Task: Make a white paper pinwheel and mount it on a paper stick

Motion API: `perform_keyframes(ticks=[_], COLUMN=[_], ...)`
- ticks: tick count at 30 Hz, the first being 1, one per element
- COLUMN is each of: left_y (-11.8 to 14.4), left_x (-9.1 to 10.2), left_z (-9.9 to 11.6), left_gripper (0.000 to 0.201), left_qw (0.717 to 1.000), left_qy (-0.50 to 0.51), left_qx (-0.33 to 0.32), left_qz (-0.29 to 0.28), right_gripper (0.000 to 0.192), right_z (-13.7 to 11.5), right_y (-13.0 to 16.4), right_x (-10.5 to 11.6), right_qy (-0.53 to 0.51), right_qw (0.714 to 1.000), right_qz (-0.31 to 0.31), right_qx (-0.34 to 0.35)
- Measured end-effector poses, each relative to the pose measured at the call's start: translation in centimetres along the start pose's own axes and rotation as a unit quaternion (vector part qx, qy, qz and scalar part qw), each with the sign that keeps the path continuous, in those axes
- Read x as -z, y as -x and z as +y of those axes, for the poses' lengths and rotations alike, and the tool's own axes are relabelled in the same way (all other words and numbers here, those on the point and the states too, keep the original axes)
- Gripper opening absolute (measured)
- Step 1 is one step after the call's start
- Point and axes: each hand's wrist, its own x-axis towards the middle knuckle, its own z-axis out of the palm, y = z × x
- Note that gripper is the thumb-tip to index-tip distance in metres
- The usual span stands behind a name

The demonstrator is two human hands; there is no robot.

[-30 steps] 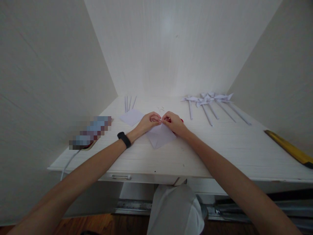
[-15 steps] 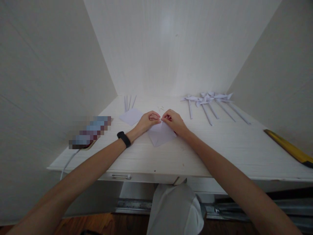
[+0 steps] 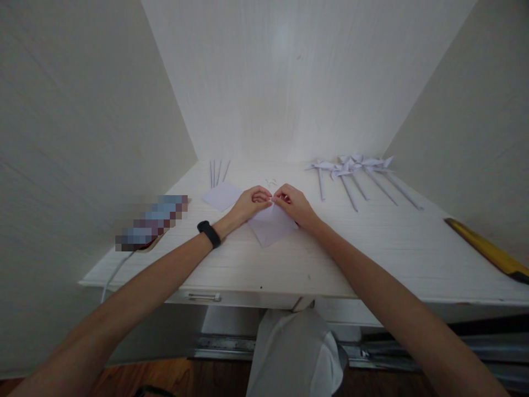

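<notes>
Both hands, left hand (image 3: 247, 204) and right hand (image 3: 294, 204), stay pinching the paper square (image 3: 273, 226)'s far corner, apparently tightening a fold; little has shifted.

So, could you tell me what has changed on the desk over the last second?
Very little. Both hands, left hand and right hand, still pinch the far edge of the folded paper with fingertips together; only the view shifted slightly. A red thing under the right hand showed earlier and is now mostly hidden. The spare sheet, pinwheels and paper sticks stayed put.
</notes>
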Motion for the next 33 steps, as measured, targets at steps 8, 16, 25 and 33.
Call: perform_keyframes(ticks=[8,16,25,33], left_y=[0.07,-0.05,0.05,0.02], left_x=[0.14,0.14,0.04,0.14], left_z=[-0.11,-0.41,-0.20,-0.26], left_gripper=[0.026,0.029,0.027,0.026], left_qw=[1.000,1.000,1.000,1.000], left_qy=[0.001,0.018,0.012,0.008], left_qx=[-0.007,0.003,0.004,0.006], left_qz=[-0.011,-0.007,-0.004,-0.011], right_gripper=[0.008,0.007,0.008,0.007], right_z=[0.18,0.09,-0.07,-0.11], right_y=[-0.12,-0.08,-0.09,-0.09], right_x=[-0.05,0.00,-0.08,-0.21], right_qy=[-0.019,-0.019,-0.012,0.015], right_qw=[1.000,0.999,0.999,0.999], right_qz=[-0.010,-0.010,-0.004,-0.004], right_qx=[-0.017,-0.027,-0.032,-0.028])
